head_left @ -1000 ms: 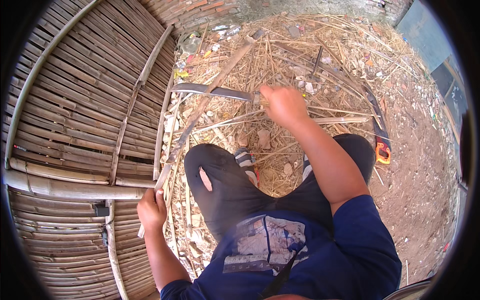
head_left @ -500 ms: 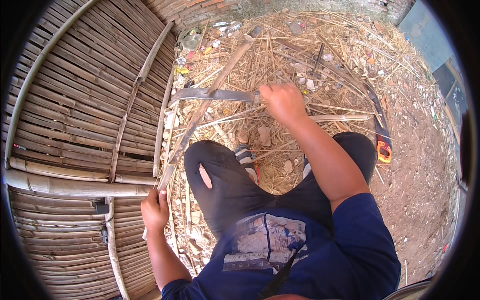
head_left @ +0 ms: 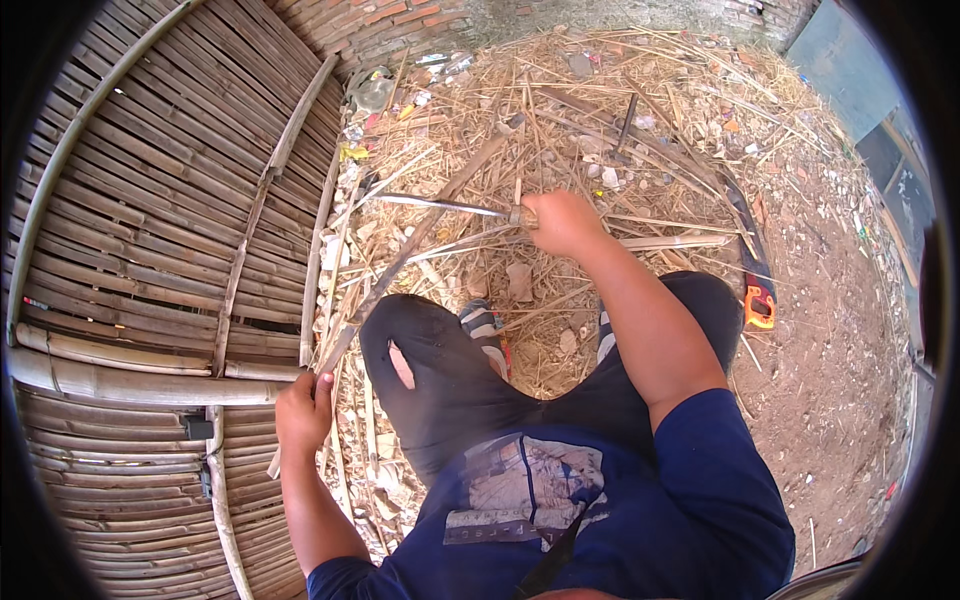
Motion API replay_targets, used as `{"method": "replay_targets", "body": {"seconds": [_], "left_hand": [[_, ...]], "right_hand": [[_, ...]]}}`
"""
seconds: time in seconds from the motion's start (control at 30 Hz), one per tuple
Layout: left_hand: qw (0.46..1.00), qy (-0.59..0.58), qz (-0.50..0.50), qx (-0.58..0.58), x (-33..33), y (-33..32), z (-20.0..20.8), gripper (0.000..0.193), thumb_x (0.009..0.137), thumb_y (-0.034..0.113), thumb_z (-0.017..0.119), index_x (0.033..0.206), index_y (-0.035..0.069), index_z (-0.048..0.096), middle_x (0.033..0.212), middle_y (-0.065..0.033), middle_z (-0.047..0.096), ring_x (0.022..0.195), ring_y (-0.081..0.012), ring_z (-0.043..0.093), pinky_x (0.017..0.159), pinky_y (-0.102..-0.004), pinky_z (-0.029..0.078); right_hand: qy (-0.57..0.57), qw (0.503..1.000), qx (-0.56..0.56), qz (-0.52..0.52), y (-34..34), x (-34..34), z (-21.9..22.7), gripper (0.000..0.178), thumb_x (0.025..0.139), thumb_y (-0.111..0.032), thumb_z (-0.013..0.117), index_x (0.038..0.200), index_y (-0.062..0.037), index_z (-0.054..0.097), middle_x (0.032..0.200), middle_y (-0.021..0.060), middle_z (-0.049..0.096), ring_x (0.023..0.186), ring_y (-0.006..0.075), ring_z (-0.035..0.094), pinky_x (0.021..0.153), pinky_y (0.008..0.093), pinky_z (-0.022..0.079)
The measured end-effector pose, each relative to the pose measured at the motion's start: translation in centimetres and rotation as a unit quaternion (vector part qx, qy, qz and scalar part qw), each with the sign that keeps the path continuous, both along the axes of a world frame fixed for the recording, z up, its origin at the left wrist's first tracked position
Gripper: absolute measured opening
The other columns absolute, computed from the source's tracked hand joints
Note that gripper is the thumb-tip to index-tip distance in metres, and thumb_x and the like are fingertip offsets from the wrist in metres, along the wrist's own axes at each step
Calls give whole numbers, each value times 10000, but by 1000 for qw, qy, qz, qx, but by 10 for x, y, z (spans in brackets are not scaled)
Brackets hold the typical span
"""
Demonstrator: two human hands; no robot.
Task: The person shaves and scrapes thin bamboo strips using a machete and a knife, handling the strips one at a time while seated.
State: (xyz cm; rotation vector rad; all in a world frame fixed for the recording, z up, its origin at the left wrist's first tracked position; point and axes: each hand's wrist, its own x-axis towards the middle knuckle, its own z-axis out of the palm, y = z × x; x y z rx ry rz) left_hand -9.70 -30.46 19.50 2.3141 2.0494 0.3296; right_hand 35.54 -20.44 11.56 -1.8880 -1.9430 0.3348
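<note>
My left hand [head_left: 305, 412] is closed round the near end of a long split bamboo strip [head_left: 375, 295]. The strip slants away to the far right, past my left knee, with its far end over the straw. In front of my knees, my right hand [head_left: 562, 225] grips the handle of a machete [head_left: 445, 205]. Its blade points left across the strip and shows as a thin line, nearly edge-on. Whether the blade touches the strip I cannot tell.
A bamboo slat wall [head_left: 170, 230] stands close on my left. Straw and bamboo scraps [head_left: 540, 290] litter the ground. A handsaw with an orange handle [head_left: 760, 303] lies to the right of my right knee. A hammer-like tool [head_left: 625, 130] lies farther ahead. A brick wall [head_left: 420, 30] closes the far side.
My right hand has come slightly nearer, and the machete blade has turned from showing its flat side to nearly edge-on. My left hand keeps hold of the bamboo strip.
</note>
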Motion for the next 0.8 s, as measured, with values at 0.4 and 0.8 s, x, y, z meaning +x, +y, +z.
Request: {"method": "replay_targets", "body": {"seconds": [0.4,0.8], "left_hand": [[1000,-23,15,2,-23,-4,-13,453,1037,346,578,748,-2,586,637,-210,602,570,-392,583,556,-464,436],[988,-147,-13,-38,-49,-14,-30,473,1073,370,509,806,-8,606,603,-148,578,530,-256,531,542,-407,425]], "right_hand": [[129,990,-36,33,-11,-32,13,307,801,-130,715,1096,-77,652,880,175,713,850,383,703,751,497,559],[-1,984,164,66,-12,-45,10,177,814,-161,719,953,-94,631,756,128,680,740,325,704,662,466,551]]}}
